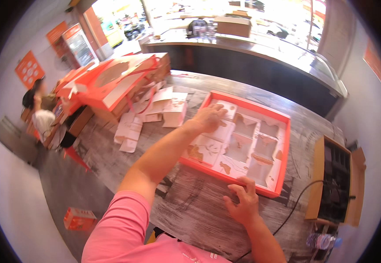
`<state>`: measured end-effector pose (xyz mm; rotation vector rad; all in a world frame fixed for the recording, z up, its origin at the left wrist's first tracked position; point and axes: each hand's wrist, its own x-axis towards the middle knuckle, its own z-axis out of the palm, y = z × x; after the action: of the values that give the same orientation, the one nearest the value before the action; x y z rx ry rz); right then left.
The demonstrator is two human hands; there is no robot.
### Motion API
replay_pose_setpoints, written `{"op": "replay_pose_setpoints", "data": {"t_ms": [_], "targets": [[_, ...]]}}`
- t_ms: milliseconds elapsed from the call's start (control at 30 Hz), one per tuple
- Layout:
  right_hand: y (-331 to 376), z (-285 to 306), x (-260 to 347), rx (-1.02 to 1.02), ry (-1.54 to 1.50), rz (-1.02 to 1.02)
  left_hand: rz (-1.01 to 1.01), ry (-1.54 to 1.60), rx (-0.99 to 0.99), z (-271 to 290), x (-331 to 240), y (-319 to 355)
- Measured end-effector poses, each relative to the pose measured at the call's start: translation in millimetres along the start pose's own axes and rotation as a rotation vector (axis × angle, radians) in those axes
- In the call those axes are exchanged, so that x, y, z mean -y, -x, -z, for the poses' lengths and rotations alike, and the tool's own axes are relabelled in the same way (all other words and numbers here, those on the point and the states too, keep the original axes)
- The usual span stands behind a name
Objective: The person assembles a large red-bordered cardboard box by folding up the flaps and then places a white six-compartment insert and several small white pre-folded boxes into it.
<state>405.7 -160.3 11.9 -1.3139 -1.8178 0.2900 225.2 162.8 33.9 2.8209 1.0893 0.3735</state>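
A shallow red-orange box (286, 164) lies on the grey wood-grain table in front of me. Inside it is a white, brown-printed cardboard insert (205, 151), with several square compartments on the right and flat panels on the left. My left hand (209, 118) reaches over the far left part and rests on a white panel, fingers extended and slightly bent; what lies under the palm is hidden. At the box's near edge is my right hand (245, 201), its fingers apart and the fingertips at the red rim. Neither hand appears to hold anything.
Folded white cardboard pieces (168, 107) lie left of the box, beside a pile of red-orange boxes (116, 83). An open brown carton (315, 184) and a plastic bottle (322, 241) are at right, with a black cable (295, 204) nearby. Another person (45, 118) stands far left.
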Motion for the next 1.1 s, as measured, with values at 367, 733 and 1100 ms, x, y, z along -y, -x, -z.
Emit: {"op": "replay_pose_setpoints", "data": {"t_ms": [367, 733, 1100], "targets": [[-0.3, -1.0, 4.6, 0.057, -0.169, 0.006, 0.258, 0.062, -0.532, 57.3, 36.4, 159.9], [-5.2, 0.5, 9.3, -0.002, -0.135, 0.013, 1.151, -0.414, -0.271, 60.5, 134.8, 274.4], [-4.6, 0.2, 11.5, -0.011, -0.171, 0.018, 0.991, -0.055, -0.455, 74.5, 121.8, 303.3]]}}
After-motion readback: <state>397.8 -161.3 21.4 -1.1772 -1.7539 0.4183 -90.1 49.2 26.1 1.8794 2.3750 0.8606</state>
